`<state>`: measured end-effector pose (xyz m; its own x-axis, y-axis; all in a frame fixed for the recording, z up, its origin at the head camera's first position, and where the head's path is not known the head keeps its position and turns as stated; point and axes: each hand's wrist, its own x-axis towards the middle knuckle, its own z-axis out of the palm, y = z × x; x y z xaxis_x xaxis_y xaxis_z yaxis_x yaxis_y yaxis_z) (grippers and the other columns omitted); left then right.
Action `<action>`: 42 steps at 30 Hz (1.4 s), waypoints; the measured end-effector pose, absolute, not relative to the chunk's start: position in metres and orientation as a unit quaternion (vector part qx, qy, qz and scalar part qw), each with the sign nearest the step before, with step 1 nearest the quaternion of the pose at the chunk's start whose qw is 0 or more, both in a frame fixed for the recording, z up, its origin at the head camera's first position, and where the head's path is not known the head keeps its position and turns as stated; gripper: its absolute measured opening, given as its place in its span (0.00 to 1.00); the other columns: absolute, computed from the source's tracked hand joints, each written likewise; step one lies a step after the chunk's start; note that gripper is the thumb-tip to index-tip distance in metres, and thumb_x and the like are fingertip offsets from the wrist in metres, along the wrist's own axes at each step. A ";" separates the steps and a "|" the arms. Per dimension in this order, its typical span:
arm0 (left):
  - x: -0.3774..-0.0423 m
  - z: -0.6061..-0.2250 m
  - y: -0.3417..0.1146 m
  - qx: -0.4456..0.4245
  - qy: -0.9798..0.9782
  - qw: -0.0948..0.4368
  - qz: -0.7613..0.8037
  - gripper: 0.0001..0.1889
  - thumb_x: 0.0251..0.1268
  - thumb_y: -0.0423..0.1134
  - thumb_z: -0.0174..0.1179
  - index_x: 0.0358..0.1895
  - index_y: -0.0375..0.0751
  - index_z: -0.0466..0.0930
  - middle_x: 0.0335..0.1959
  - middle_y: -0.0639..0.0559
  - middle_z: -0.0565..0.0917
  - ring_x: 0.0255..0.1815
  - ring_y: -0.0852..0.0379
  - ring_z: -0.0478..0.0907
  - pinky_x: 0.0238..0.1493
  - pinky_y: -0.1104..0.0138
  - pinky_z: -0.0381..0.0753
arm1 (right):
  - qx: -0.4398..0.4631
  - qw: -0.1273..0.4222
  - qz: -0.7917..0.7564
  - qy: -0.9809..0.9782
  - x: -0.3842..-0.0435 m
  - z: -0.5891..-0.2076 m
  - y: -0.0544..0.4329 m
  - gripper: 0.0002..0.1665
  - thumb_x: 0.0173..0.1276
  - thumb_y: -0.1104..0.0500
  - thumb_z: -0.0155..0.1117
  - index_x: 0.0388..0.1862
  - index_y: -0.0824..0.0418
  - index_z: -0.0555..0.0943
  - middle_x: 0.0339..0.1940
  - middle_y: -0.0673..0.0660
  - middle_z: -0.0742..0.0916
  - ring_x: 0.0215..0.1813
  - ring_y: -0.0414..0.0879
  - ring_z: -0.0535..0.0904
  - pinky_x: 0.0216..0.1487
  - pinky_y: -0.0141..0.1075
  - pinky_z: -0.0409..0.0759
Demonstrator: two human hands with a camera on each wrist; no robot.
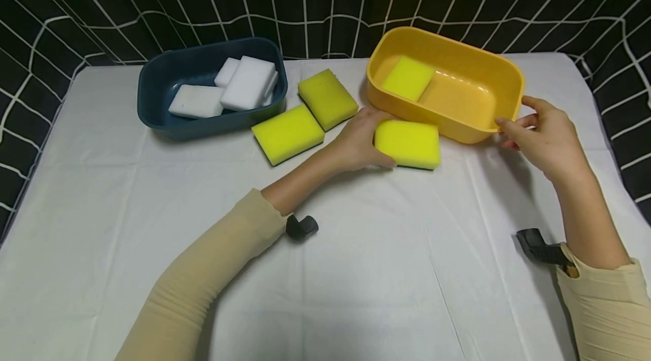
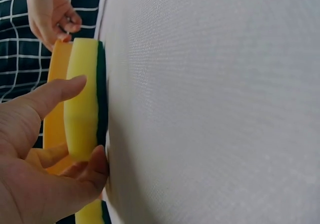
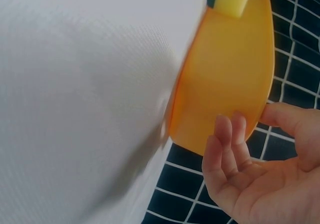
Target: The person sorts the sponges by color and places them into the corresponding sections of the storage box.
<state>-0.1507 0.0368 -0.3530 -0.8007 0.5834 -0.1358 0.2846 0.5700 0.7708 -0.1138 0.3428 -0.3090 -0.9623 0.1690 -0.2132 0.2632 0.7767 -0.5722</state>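
Observation:
My left hand (image 1: 360, 140) spans the left end of a yellow sponge (image 1: 409, 143), its thumb in front and its fingers behind. The sponge lies flat, dark green scouring side down, just in front of a yellow bin (image 1: 495, 59). In the left wrist view, the thumb (image 2: 70, 88) crosses the sponge's yellow side. At the bin's right end, my right hand (image 1: 551, 132) holds the rim between thumb and fingers. The right wrist view has its other fingers (image 3: 224, 134) bent beside the outer wall. Another yellow sponge (image 1: 408, 77) lies inside the bin.
Two more yellow sponges, one nearer (image 1: 288, 134) and one farther back (image 1: 328, 98), lie left of my left hand. A dark blue bin (image 1: 152, 92) at the back left contains several white blocks (image 1: 249, 83). Black fabric with a white grid (image 1: 325, 5) borders the white-covered table (image 1: 356, 270).

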 end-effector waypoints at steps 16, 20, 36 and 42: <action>-0.148 -0.342 0.033 0.261 0.865 0.190 0.384 0.43 0.60 0.42 0.79 0.76 0.38 0.68 0.73 0.44 0.69 0.72 0.51 0.67 0.75 0.63 0.67 | 0.118 0.079 -0.307 0.941 -0.113 -0.308 0.342 0.49 0.82 0.48 0.57 0.85 0.73 0.47 0.33 0.49 0.83 0.27 0.33 0.76 0.30 0.24 0.73; -0.148 -0.337 0.033 0.264 0.865 0.186 0.384 0.43 0.60 0.43 0.79 0.76 0.38 0.68 0.71 0.43 0.71 0.68 0.51 0.68 0.71 0.63 0.70 | 0.118 0.081 -0.310 0.940 -0.112 -0.307 0.341 0.49 0.82 0.48 0.57 0.85 0.73 0.47 0.33 0.49 0.83 0.27 0.33 0.77 0.30 0.23 0.73; -0.147 -0.314 0.039 0.290 0.864 0.163 0.379 0.43 0.58 0.45 0.80 0.76 0.40 0.70 0.72 0.45 0.72 0.72 0.52 0.68 0.72 0.65 0.67 | 0.120 0.078 -0.307 0.941 -0.112 -0.307 0.341 0.48 0.83 0.48 0.57 0.85 0.72 0.48 0.36 0.53 0.83 0.27 0.33 0.77 0.30 0.22 0.74; -0.151 -0.302 0.046 0.296 0.873 0.166 0.351 0.44 0.60 0.48 0.79 0.77 0.40 0.69 0.66 0.46 0.74 0.63 0.55 0.69 0.60 0.72 0.69 | 0.123 0.079 -0.306 0.941 -0.112 -0.308 0.341 0.48 0.83 0.48 0.57 0.85 0.72 0.47 0.36 0.54 0.83 0.28 0.34 0.77 0.30 0.22 0.74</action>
